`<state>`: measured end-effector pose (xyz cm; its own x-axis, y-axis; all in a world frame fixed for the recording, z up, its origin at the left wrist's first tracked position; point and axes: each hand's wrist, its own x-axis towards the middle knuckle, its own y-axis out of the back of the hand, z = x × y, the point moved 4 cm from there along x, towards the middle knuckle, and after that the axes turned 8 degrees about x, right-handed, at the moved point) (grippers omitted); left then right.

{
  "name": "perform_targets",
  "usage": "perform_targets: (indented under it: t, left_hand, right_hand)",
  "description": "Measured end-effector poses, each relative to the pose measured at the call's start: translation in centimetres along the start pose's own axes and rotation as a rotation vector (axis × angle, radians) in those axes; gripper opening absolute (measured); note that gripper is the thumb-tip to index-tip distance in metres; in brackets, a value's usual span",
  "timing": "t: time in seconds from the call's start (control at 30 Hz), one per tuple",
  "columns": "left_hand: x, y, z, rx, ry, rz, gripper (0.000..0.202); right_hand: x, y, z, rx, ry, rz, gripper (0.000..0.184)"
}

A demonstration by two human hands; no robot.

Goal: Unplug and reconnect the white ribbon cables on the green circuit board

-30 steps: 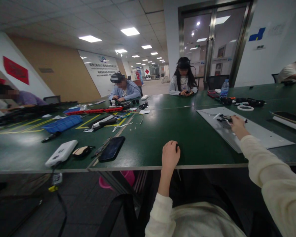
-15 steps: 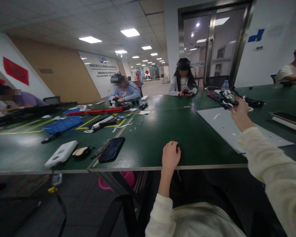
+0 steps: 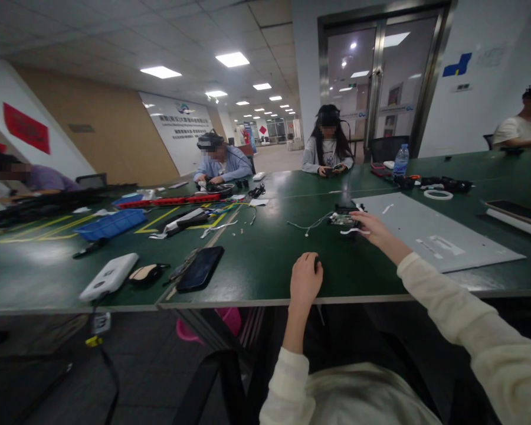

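Note:
My right hand (image 3: pixel 372 230) grips the right edge of a small electronic device with an exposed circuit board (image 3: pixel 343 219), at the left corner of a grey board. Thin pale wires (image 3: pixel 312 226) trail left from it over the green table, and a white strip (image 3: pixel 353 232) hangs at its near side. Near the table's front edge rests my left hand (image 3: pixel 307 277), its fingers curled. A dark spot shows by its thumb; whether it holds something there is hidden.
The grey board (image 3: pixel 418 221) lies at right, with a white ring (image 3: pixel 438 194) and a water bottle (image 3: pixel 400 160) behind. Left of me are a phone (image 3: pixel 201 268), a mouse (image 3: pixel 146 273), a white power bank (image 3: pixel 110 276) and a blue tray (image 3: pixel 111 225). Several people sit around the table.
My right hand has brought the device left and down, from above the far end of the grey board to its left corner. My left hand has stayed in place.

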<state>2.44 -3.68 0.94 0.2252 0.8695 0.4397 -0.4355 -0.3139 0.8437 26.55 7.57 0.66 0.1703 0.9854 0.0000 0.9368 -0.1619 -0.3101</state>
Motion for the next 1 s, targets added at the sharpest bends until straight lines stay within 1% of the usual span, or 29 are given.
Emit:
perform_targets:
  t: [0.07,0.13,0.23,0.33,0.47,0.6,0.67,0.73,0.8,0.87,1.0]
  left_hand:
    - [0.0,0.0,-0.1,-0.002,-0.002,0.004,0.025]
    - [0.1,-0.1,-0.1,-0.003,-0.003,0.008,0.025]
    - [0.2,-0.2,-0.1,-0.009,-0.005,0.022,0.026]
    - [0.2,-0.1,-0.1,-0.016,-0.006,0.029,0.026]
    - [0.2,-0.1,-0.1,-0.013,-0.004,0.032,0.026]
    - [0.3,-0.2,-0.1,-0.002,-0.003,0.041,0.026]
    - [0.3,-0.2,-0.1,-0.002,-0.005,0.048,0.026]
    - [0.3,-0.2,-0.1,-0.007,-0.011,0.050,0.025]
    - [0.2,-0.2,-0.1,-0.011,-0.011,0.051,0.024]
    - [0.2,-0.2,-0.1,-0.013,-0.008,0.048,0.024]
    - [0.2,-0.3,-0.1,-0.003,-0.011,0.039,0.026]
  right_hand:
    - [-0.5,-1.2,1.7,0.015,-0.064,-0.004,0.019]
    - [-1.0,-2.3,2.8,0.026,-0.117,-0.030,0.019]
    - [-1.6,-3.8,3.5,0.044,-0.185,-0.146,0.016]
    - [-2.1,-5.0,3.7,0.071,-0.226,-0.269,0.011]
    - [-2.2,-5.3,3.6,0.065,-0.290,-0.315,0.014]
    - [-2.6,-5.4,2.8,0.159,-0.334,-0.369,0.020]
    - [-3.2,-5.8,2.4,0.213,-0.363,-0.419,0.024]
    - [-3.8,-6.5,2.2,0.215,-0.384,-0.462,0.027]
    - [-4.2,-7.1,2.3,0.146,-0.386,-0.460,0.027]
    - [-4.4,-7.5,2.4,0.046,-0.375,-0.422,0.025]
    - [-3.8,-7.1,2.0,-0.122,-0.352,-0.363,0.021]
